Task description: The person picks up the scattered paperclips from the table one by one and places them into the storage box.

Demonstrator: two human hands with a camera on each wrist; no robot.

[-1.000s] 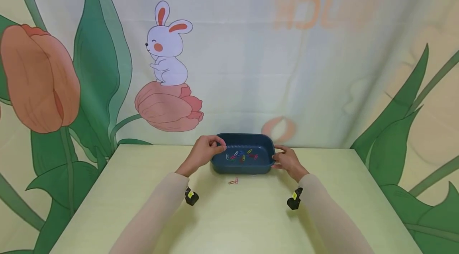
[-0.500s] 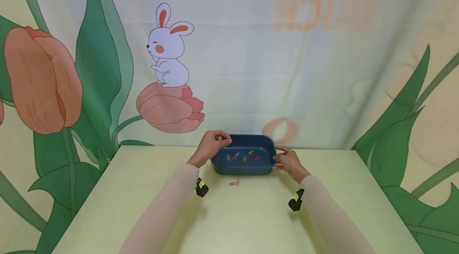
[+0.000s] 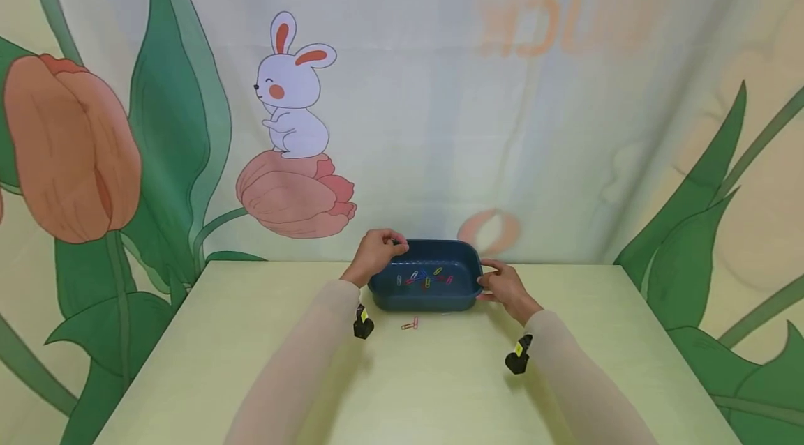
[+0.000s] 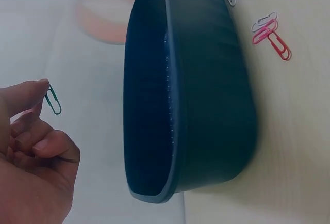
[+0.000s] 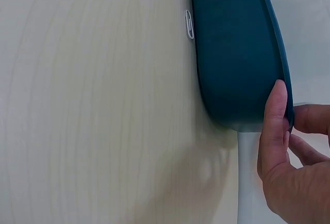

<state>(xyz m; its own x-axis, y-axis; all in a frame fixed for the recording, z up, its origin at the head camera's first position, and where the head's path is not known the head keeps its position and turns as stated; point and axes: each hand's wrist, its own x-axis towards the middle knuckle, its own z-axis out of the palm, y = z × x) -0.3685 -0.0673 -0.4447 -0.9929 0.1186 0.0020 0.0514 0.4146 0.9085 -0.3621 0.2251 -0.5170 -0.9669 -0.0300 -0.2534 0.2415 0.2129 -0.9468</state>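
Observation:
My left hand (image 3: 377,253) is over the left end of a dark blue plastic basin (image 3: 424,303). Between thumb and forefinger it pinches a green paper clip (image 4: 59,103), which hangs beside the rim in the left wrist view; the other fingers are curled in. At the basin's right end, my right hand (image 3: 507,289) grips the rim, its thumb (image 5: 277,100) on the outer wall and its other fingers behind. Several coloured paper clips (image 3: 428,283) lie scattered on the basin floor, in white, blue, yellow, pink and red.
In front of the basin, a red paper clip (image 4: 281,47), a pink one and a white one lie together on the pale wooden table (image 3: 440,389). Another white paper clip (image 5: 189,25) lies close to the basin's wall. A printed curtain (image 3: 414,117) hangs behind the table.
My left hand has moved right and farther over the basin's left end, still pinching the clip. My right hand has kept its grip on the rim.

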